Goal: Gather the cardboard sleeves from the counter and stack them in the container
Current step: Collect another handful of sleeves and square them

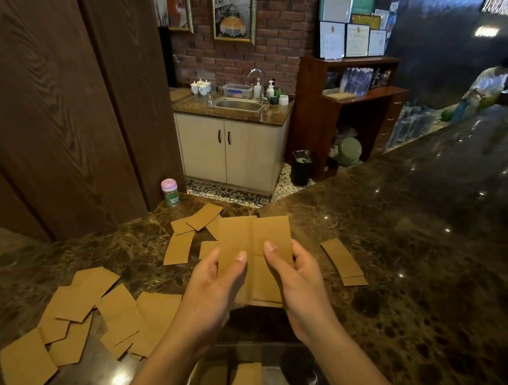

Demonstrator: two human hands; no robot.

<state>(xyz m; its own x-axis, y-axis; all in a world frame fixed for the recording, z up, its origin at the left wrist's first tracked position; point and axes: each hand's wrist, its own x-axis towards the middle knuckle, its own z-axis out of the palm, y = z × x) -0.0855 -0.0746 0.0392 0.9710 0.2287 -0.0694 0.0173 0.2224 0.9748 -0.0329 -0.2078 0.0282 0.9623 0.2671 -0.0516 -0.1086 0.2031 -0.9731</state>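
Container (pixel 294 382) at the near edge, low in view, steel-looking and partly cut off; two cardboard sleeves (pixel 245 380) lie flat inside it, side by side or overlapped, cannot tell which. Just above it, both hands raised over the tabletop (pixel 419 291). Left hand (pixel 211 288) grips the left part of a held bunch of sleeves (pixel 254 246), thumb pressed on the front face. Right hand (pixel 296 284) grips the right part, thumb likewise on the front. The bunch stands roughly upright, at least two sleeves fanned slightly, a third lower edge showing between the palms. Near left on the dark marble tabletop, a loose scatter of flat sleeves (pixel 90 316), many overlapping, some at the counter's edge. Beyond the hands, a smaller cluster (pixel 191 227), several overlapped. To the right, well apart from the others, a small pile (pixel 343 261) of two or three, stacked askew. Far left of the tabletop, against the wood panelling, a green jar with a pink lid (pixel 170 192), upright. Farther off, across a patterned floor, a sink unit (pixel 237 105) with cream cupboard doors, and a black bin (pixel 301 167) beside a wooden shelf.
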